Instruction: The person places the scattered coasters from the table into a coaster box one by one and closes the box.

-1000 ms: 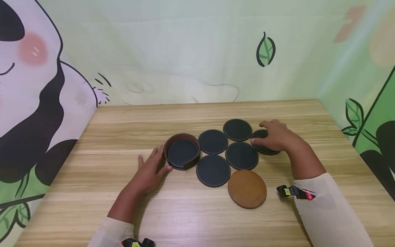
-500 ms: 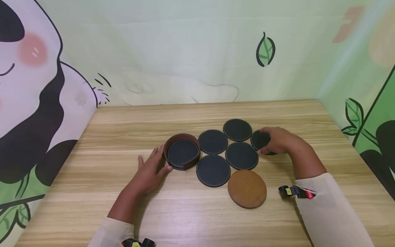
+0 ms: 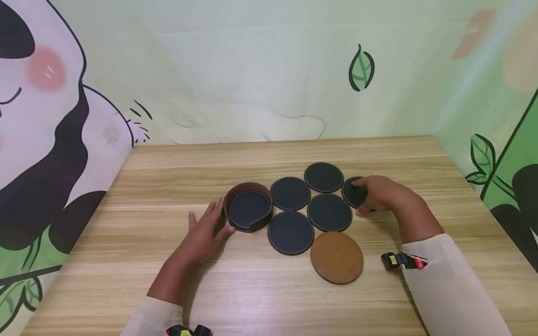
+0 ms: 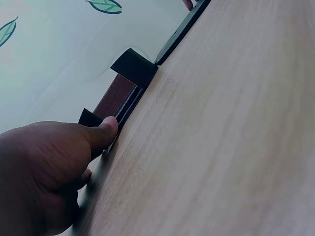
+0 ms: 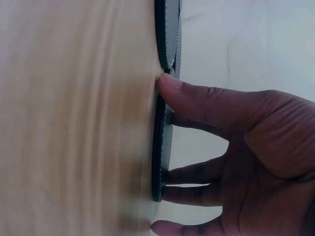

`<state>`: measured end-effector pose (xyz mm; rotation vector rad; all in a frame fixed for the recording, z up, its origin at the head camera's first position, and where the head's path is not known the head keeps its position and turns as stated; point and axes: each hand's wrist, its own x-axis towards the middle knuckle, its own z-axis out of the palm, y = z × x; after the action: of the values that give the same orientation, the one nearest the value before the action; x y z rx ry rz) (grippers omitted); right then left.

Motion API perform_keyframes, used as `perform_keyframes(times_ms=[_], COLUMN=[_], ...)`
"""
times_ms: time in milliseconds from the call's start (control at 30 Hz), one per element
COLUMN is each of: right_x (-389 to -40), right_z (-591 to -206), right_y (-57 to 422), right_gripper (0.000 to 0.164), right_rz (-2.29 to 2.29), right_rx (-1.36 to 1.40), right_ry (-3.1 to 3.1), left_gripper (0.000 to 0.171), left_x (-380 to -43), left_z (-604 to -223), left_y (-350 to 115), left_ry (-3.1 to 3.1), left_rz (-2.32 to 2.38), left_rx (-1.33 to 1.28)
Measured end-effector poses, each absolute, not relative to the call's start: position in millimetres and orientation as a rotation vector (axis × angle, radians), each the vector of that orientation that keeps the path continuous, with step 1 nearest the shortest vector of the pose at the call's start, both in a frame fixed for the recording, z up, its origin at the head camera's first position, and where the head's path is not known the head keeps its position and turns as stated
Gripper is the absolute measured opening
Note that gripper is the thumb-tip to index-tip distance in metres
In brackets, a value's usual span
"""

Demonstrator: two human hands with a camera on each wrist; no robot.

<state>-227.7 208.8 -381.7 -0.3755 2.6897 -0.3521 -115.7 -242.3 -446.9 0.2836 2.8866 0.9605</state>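
Observation:
In the head view my left hand [image 3: 206, 233] rests against the left side of a round, brown-lined coaster holder [image 3: 266, 221], fingers extended along its wall and thumb at its near edge. A black coaster [image 3: 250, 210] lies inside. The left wrist view shows the thumb [image 4: 109, 129] right at the holder's rim. Over at the right my right hand [image 3: 380, 193] touches another black coaster [image 3: 352, 193], which lies flat. Its thumb [image 5: 172, 87] is at the coaster's edge, while several fairly straight fingers [image 5: 197, 172] lie across its face; the hand covers the coaster's right part.
Between the hands lie more black coasters, including a far one [image 3: 323, 177], a middle one [image 3: 329, 212], one beside the holder [image 3: 290, 193] and a near one [image 3: 291, 232]. A brown coaster [image 3: 336, 257] lies nearest. The wooden table [image 3: 252, 289] meets a printed backdrop [image 3: 252, 93].
The right hand has come down over the rightmost coaster, its spread fingers drawing in, and its thumb has shifted to the near edge. The left hand and the other coasters stay put.

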Motion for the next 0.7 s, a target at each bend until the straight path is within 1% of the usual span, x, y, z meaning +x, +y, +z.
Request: perform_keyframes(times_ms=[400, 700], right_x=[-230.8, -227.3], right_z=[-381.9, -381.3], right_y=[207.3, 207.8], right_gripper=[0.084, 0.081], right_rz=[-0.327, -0.291], right_rx=[-0.395, -0.402], right_ry=[2.722, 2.726], left_gripper=[0.084, 0.083], left_x=[-116.6, -116.0], left_z=[-444.5, -443.8], left_y=[-242.7, -242.5], left_ry=[2.872, 2.863], left_rz=[0.960, 0.959], left_rx=[0.269, 0.273])
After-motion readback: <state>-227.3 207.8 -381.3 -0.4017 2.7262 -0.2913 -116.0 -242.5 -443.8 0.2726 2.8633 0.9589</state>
